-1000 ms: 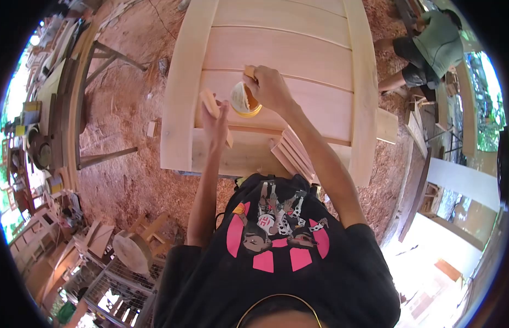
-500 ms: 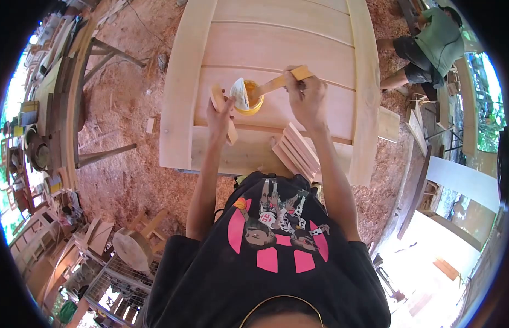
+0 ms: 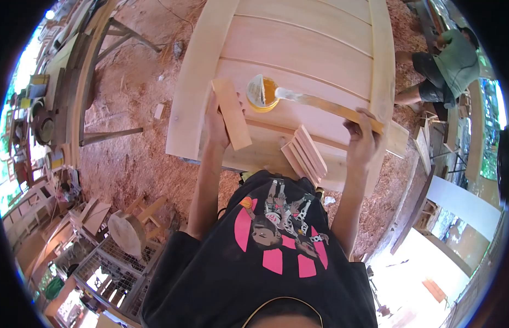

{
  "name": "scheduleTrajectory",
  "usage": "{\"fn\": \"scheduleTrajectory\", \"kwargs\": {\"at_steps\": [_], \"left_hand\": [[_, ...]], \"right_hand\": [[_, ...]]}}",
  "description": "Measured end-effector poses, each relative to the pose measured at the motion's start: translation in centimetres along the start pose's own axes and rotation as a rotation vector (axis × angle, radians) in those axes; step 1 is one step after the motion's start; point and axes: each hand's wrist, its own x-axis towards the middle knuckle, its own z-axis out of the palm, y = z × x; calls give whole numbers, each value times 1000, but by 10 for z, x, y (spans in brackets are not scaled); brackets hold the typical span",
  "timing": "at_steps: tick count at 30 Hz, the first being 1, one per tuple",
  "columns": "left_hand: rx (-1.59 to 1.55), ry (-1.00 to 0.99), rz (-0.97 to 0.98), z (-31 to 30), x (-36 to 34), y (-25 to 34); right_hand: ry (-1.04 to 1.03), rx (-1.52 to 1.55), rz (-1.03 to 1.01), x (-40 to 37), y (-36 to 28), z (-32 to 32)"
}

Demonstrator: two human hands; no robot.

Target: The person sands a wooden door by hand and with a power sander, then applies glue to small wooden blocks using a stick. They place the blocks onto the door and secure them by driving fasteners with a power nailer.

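Flat stick, pale-smeared tip at R rim of yellow tub; far end gripped in R hand, fingers curled. Tub's on lg wood panel, nr L hand, part-closed round wood block. Wood strips nr panel's close edge; co-worker far R.

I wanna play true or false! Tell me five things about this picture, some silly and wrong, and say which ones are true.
1. The left hand holds a wooden block. True.
2. The right hand holds a long stick. True.
3. The yellow tub sits on the floor. False: the yellow tub sits on the big wooden panel.
4. Some wooden strips lie nearer to the person than the yellow tub does. True.
5. The shirt is all white. False: the shirt is black with a pink print.
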Motion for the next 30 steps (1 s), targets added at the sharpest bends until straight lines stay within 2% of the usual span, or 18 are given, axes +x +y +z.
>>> {"fn": "scheduleTrajectory", "kwargs": {"at_steps": [2, 6, 8, 9, 11, 13, 15, 17, 20, 22, 24, 29, 30], "left_hand": [[-11, 17, -3, 10, -11, 10], [-161, -135, 42, 37, -36, 27], [-211, -194, 31, 48, -44, 32], [-192, -194, 37, 53, -48, 32], [-178, -190, 50, 63, -54, 35], [-178, -211, 24, 72, -59, 37], [-215, -209, 14, 77, -64, 39], [-253, -209, 3, 78, -65, 41], [-218, -217, -72, 82, -65, 48], [-225, -79, -102, 95, -65, 55], [-211, -113, -93, 91, -61, 58], [-218, -112, -4, 86, -50, 53], [-204, -110, -2, 84, -50, 52]], "right_hand": [[43, 90, -45, -10, -16, -2], [-44, 170, -164, -40, -30, 10], [-174, 45, -338, -53, -30, 15], [-182, 42, -340, -54, -30, 17], [-343, -221, -690, -56, -32, 22], [-361, -238, -707, -61, -42, 31], [-469, -320, -879, -64, -47, 40], [-480, -315, -883, -73, -47, 44], [-617, -490, -1005, -87, -56, 49], [-698, -555, -1059, -93, -59, 46], [-794, -673, -1125, -100, -61, 43], [-827, -684, -1049, -103, -90, 35], [-726, -568, -1022, -100, -92, 35]]}}
